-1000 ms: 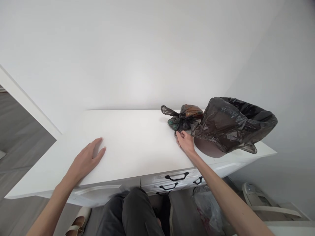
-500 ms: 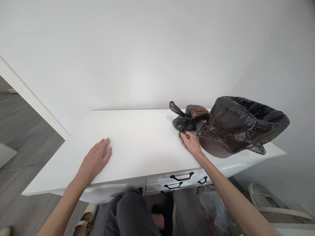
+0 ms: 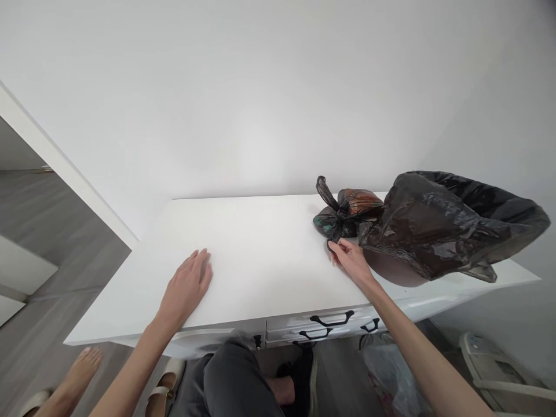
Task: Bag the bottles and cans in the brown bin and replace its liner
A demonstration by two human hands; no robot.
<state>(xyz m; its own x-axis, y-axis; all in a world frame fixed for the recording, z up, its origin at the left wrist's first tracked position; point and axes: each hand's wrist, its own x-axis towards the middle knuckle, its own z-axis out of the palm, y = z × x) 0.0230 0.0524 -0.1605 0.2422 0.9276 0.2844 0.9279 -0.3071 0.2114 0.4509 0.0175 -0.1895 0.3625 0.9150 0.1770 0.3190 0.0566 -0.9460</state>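
Note:
My left hand (image 3: pixel 186 285) rests on the left part of the white cabinet top (image 3: pixel 256 243), its fingers laid out and nothing in them. On the right, my right hand (image 3: pixel 351 259) pinches a loose end of a knotted black plastic bag (image 3: pixel 360 202). Through its thin film, orange-brown and green contents show, too blurred to name. Another loop of that bag sticks up at the back left. Right beside it stands a brownish bin (image 3: pixel 393 267) lined with a large black bin bag (image 3: pixel 428 231), whose mouth gapes to the right.
A white wall rises behind the cabinet. Drawers with black handles (image 3: pixel 332 318) are below its front edge, close to my knees. A clear plastic bag (image 3: pixel 388 368) and a pale appliance-like object (image 3: pixel 499 370) stand at lower right. Shoes (image 3: pixel 163 388) and a bare foot (image 3: pixel 82 370) show at lower left.
The view has turned slightly left, so cabinet, bags and hands appear farther right. A bare foot has come into sight at lower left. My right hand keeps its pinch on the knotted bag.

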